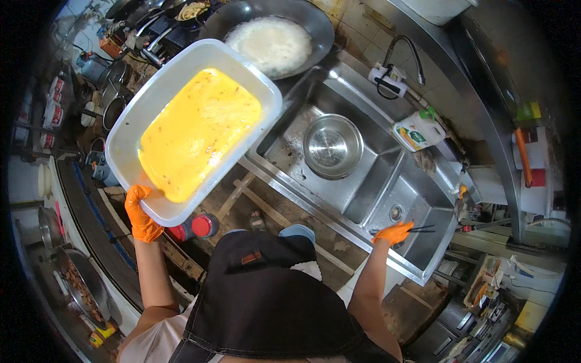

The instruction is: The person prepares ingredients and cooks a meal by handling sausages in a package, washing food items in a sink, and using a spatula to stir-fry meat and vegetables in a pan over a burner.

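My left hand (143, 215), in an orange glove, grips the near corner of a white plastic tub (120, 149). Yellow liquid, which looks like beaten egg (199, 131), covers the tub's bottom. The tub's far side overlaps the view of a large dark wok (317, 27) holding pale, frothy liquid (270, 43). My right hand (394, 233), also gloved in orange, is closed around dark, thin chopsticks (422, 229) over the small basin of a steel sink (399, 186). The tips of the chopsticks point right, away from my body.
A round steel bowl (332, 146) sits in the large sink basin. A white jug with a green cap (418, 131) and a faucet (411, 54) are along the sink's back edge. Red-lidded jars (205, 225) stand below the tub. At lower left is a pan of brown food pieces (81, 288).
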Tool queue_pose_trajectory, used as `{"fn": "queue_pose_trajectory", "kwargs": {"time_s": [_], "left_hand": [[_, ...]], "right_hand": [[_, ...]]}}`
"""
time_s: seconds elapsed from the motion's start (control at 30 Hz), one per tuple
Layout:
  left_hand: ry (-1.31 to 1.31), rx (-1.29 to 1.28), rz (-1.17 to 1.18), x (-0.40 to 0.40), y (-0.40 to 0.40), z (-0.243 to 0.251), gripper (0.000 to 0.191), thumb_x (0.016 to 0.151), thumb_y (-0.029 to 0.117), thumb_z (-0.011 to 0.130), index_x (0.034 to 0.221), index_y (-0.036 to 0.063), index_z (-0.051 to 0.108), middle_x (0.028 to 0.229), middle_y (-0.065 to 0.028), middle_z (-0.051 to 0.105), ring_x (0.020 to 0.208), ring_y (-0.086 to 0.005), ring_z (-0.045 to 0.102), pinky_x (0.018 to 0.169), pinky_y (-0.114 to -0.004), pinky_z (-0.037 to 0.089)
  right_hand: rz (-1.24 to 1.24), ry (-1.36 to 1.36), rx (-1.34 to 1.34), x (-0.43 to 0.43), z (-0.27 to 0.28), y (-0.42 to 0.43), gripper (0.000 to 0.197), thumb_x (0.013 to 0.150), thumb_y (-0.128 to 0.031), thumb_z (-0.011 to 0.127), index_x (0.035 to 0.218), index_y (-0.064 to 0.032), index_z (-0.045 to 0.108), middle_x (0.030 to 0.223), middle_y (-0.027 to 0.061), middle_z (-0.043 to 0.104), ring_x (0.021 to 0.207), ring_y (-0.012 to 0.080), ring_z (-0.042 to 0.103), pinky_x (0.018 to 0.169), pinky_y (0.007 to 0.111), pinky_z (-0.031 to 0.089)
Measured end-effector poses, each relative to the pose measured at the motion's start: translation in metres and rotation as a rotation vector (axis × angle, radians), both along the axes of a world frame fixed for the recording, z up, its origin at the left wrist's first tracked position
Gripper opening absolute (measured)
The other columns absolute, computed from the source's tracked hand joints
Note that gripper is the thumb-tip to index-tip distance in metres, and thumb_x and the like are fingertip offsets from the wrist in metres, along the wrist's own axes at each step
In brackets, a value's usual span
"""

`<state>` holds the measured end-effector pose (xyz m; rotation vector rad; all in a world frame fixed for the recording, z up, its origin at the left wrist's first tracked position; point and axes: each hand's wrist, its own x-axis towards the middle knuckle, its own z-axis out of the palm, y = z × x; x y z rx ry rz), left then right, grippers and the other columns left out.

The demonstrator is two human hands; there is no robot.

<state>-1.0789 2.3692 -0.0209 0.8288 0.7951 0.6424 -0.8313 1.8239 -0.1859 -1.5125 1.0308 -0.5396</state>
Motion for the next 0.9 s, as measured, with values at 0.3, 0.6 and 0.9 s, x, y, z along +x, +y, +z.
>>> {"fn": "queue_pose_trajectory", "kwargs": {"time_s": [0.3, 0.6, 0.9], "left_hand": [[0.054, 0.07, 0.146, 0.034, 0.067, 0.021, 0.032, 0.072, 0.01, 0.05, 0.101, -0.0024, 0.054, 0.095, -0.0127, 0.059, 0.085, -0.0271, 0.058, 0.079, -0.037, 0.05], [-0.044, 0.053, 0.06, 0.092, 0.085, 0.025, 0.032, 0.075, 0.014, 0.051, 0.102, -0.0026, 0.054, 0.102, -0.0171, 0.06, 0.091, -0.0319, 0.059, 0.082, -0.042, 0.05], [-0.098, -0.052, -0.186, 0.154, 0.17, 0.001, 0.015, 0.076, 0.017, 0.052, 0.083, 0.0034, 0.054, 0.084, -0.0105, 0.059, 0.076, -0.0268, 0.058, 0.074, -0.04, 0.05]], "right_hand": [[-0.01, 0.185, 0.073, -0.069, -0.139, -0.019, 0.048, 0.089, -0.057, 0.047, 0.09, -0.0102, 0.056, 0.085, 0.0057, 0.053, 0.061, 0.0177, 0.049, 0.059, 0.033, 0.047], [0.727, 0.457, 0.214, -0.165, -0.08, 0.082, 0.036, 0.093, -0.041, 0.038, 0.092, -0.0062, 0.048, 0.094, 0.01, 0.049, 0.089, 0.0252, 0.047, 0.08, 0.037, 0.039], [1.459, 0.769, -0.783, -0.105, 0.034, 0.148, 0.037, 0.096, -0.004, 0.041, 0.131, 0.0056, 0.041, 0.138, 0.0221, 0.039, 0.133, 0.0354, 0.032, 0.113, 0.039, 0.025]]}}
